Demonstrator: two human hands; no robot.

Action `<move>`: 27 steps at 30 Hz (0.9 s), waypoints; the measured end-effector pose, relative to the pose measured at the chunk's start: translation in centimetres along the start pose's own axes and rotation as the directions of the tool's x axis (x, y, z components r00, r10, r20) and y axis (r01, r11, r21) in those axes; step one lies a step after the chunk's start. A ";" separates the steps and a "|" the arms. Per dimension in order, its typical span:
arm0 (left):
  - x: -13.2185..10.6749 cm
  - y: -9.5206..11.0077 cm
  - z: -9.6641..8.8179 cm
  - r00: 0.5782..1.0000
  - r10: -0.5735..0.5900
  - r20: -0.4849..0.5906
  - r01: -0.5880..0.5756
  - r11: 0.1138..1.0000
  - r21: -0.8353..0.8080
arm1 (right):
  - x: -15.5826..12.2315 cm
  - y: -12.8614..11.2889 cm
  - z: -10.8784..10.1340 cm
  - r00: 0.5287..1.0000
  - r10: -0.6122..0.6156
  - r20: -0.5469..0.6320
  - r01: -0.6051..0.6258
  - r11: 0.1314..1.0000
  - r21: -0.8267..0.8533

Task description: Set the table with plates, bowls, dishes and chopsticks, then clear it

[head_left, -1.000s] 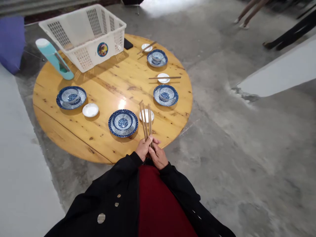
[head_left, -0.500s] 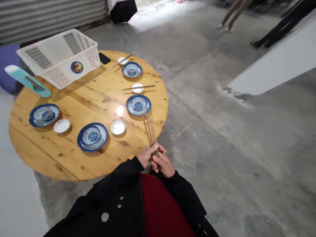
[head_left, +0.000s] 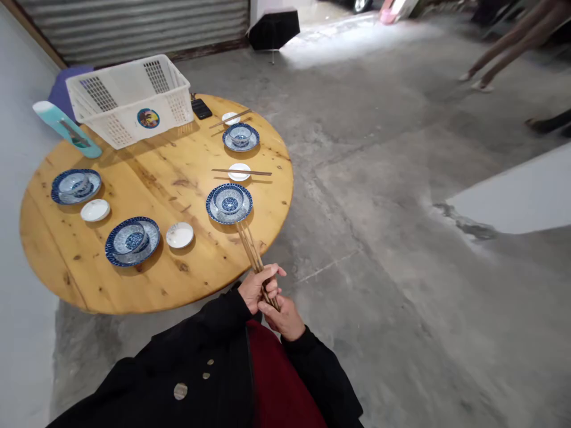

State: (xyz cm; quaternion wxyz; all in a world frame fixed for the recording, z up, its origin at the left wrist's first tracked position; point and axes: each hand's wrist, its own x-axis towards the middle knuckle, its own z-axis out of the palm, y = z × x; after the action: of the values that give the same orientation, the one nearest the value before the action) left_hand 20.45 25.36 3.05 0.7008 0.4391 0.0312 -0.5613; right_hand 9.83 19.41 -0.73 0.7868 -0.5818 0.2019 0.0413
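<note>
Several brown chopsticks [head_left: 251, 249] are gathered in both of my hands, in front of my body by the table's near right edge. My left hand [head_left: 259, 285] is closed around their middle. Lower down, my right hand [head_left: 286, 320] grips their bottom ends. The tips point up and away, near a blue patterned plate [head_left: 229, 217] with a bowl on it. Beyond that plate, a pair of chopsticks [head_left: 261, 173] lies across a small white dish [head_left: 239, 168]. Another pair [head_left: 243, 113] rests on a farther white dish [head_left: 231, 120]. Two nearer white dishes [head_left: 179, 235] [head_left: 95, 210] hold no chopsticks.
The round wooden table [head_left: 156, 285] also bears more blue plates with bowls [head_left: 132, 241], a white plastic basket [head_left: 129, 128], a black phone [head_left: 201, 109] and a turquoise holder [head_left: 69, 131]. A white pillar [head_left: 517, 196] stands on the right. Another person's legs [head_left: 513, 53] show at the far right.
My view has swung, so the table's near items sit farther left and the pillar lower right. The chopsticks stay in both hands, my left hand now slightly higher above my right.
</note>
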 end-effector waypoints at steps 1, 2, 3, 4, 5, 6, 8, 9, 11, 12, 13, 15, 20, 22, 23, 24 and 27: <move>0.8 0.4 0.1 0.999 0.019 -0.027 -0.019 1.000 0.000 | 0.8 -0.4 -0.5 1.000 -0.001 -0.004 0.001 1.000 -0.005; 1.6 0.9 0.2 0.998 0.045 -0.052 -0.045 0.999 0.000 | 1.7 -0.7 -1.0 1.000 0.012 -0.005 -0.012 1.000 0.000; 2.6 1.5 0.3 0.994 0.077 -0.072 -0.077 0.997 0.002 | 2.5 -1.1 -1.6 0.999 0.035 -0.004 -0.035 0.999 0.010; 3.6 2.2 0.6 0.990 0.114 -0.088 -0.114 0.993 0.006 | 3.3 -1.5 -2.3 0.998 0.066 -0.004 -0.066 0.997 0.027; 4.7 2.9 0.8 0.982 0.158 -0.101 -0.158 0.987 0.010 | 4.2 -1.9 -3.1 0.995 0.099 -0.018 -0.098 0.994 0.056; 5.8 3.7 1.1 0.972 0.207 -0.110 -0.206 0.978 0.016 | 5.0 -2.3 -3.9 0.991 0.132 -0.038 -0.128 0.987 0.099; 7.8 5.2 1.8 0.943 0.307 -0.127 -0.306 0.952 0.030 | 6.8 -3.4 -5.5 0.979 0.183 -0.091 -0.158 0.960 0.229; 8.7 5.9 2.2 0.926 0.353 -0.136 -0.350 0.936 0.040 | 7.7 -4.0 -6.1 0.971 0.204 -0.122 -0.159 0.940 0.301; 10.2 7.2 2.8 0.898 0.414 -0.152 -0.408 0.910 0.070 | 9.9 -5.5 -7.1 0.956 0.242 -0.169 -0.157 0.902 0.402; 10.8 7.7 3.0 0.893 0.421 -0.160 -0.413 0.907 0.083 | 11.0 -6.2 -7.4 0.948 0.255 -0.190 -0.156 0.894 0.421; 11.3 8.1 3.2 0.893 0.416 -0.171 -0.407 0.909 0.089 | 12.2 -6.9 -7.5 0.941 0.258 -0.218 -0.149 0.896 0.419; 12.1 8.7 3.3 0.897 0.392 -0.204 -0.385 0.920 0.074 | 14.4 -7.8 -7.4 0.937 0.234 -0.259 -0.125 0.917 0.378; 13.7 10.8 2.5 0.839 0.400 -0.369 -0.453 0.889 -0.066 | 18.7 -8.9 -7.6 0.971 0.159 -0.181 -0.123 0.973 0.198; 14.2 12.0 1.9 0.820 0.386 -0.423 -0.476 0.870 -0.129 | 20.2 -9.6 -8.9 0.977 0.033 -0.213 -0.040 0.999 -0.030; 14.4 12.5 1.7 0.813 0.379 -0.441 -0.486 0.859 -0.157 | 21.1 -10.2 -9.8 0.969 -0.079 -0.234 0.032 0.979 -0.199; 14.6 12.9 1.5 0.807 0.375 -0.455 -0.497 0.848 -0.183 | 22.2 -10.8 -10.8 0.949 -0.213 -0.233 0.112 0.916 -0.384; 15.1 13.7 1.0 0.794 0.352 -0.495 -0.517 0.820 -0.246 | 26.6 -13.2 -14.3 0.836 -0.544 -0.074 0.278 0.536 -0.797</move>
State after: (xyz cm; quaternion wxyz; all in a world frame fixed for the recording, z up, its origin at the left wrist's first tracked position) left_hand 36.77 13.02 3.48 0.8576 0.4065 0.1851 -0.2550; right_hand 34.28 -2.71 -2.02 0.4125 -0.8854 0.1428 -0.1601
